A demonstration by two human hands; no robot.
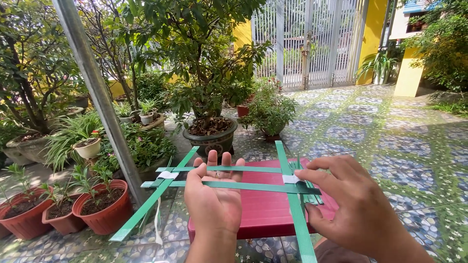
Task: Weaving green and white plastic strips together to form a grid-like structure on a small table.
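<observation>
A frame of flat green plastic strips [253, 187] lies across a red stool top [265, 212], two long strips crossed by two shorter ones, with white tape at the joints. My left hand [214, 199] rests palm up under the two cross strips, fingers spread, holding nothing closed. My right hand [353, 204] pinches the right joint, thumb and fingers on the taped crossing [291, 179] where several short green strips bunch together.
Red clay pots [102, 209] with seedlings stand at lower left beside a slanted grey metal pole [100, 95]. A large dark potted shrub [210, 136] stands just beyond the stool. Patterned tile floor [390, 141] stretches right toward a white gate [312, 44].
</observation>
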